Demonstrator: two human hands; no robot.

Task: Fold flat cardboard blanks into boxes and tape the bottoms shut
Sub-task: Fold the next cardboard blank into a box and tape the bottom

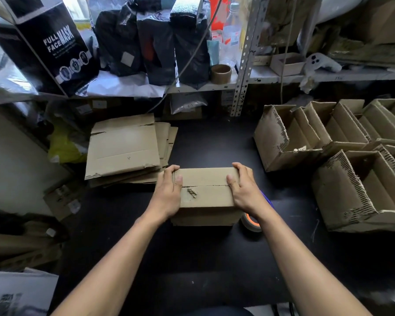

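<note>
While the left hand (167,192) and right hand (244,190) clamp the folded box's (206,197) ends on the black table (214,144), its untaped seam (205,185) runs left-right, and the tape roll (251,222) sits just beside the right wrist.

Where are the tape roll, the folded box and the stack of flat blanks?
tape roll (251,222): head view, its side wall.
folded box (206,197): head view, near flap.
stack of flat blanks (123,149): head view, top sheet.

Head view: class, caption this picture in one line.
Both hands, left and right, press the folded cardboard box flaps closed, tape roll nearby.
</note>
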